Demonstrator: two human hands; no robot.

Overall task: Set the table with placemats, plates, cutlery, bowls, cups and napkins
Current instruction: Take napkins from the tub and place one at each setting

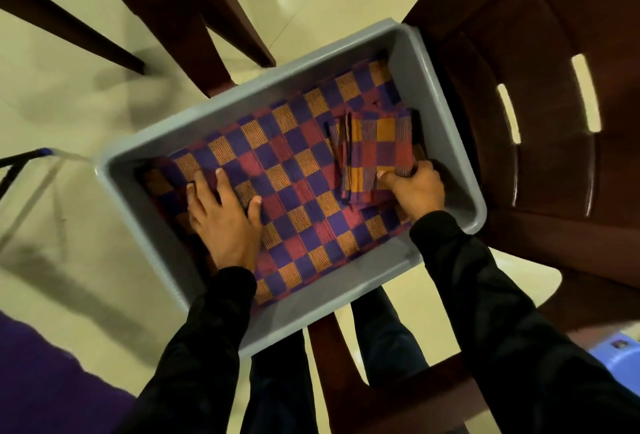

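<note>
A grey plastic tub (429, 63) sat tilted across the view, its far corner up against a dark brown plastic chair (540, 94) on the right, with cream floor tiles (69, 94) beneath and brown furniture legs (221, 35) crossing above it. The tub held only cloth. Along its bottom lay a checked placemat (287, 156) in purple, red and orange squares, filling nearly the whole floor of the container; I could not tell whether more mats lay stacked under it.

At the left end of the tub the person's left hand (225, 215) lay flat on that mat, fingers spread wide and pressing down, thumb out to the side, gripping nothing. Both arms wore black sleeves (207, 322).

Toward the right end, on top of the mat, rested a small stack of folded napkins (377, 153) in the same colours but larger checks, their folded edges showing on the left side. The right hand (415, 187) held this stack at its near edge, thumb on top and the fingers curled down around it.

A blue stool (616, 354) showed at the lower right corner.
</note>
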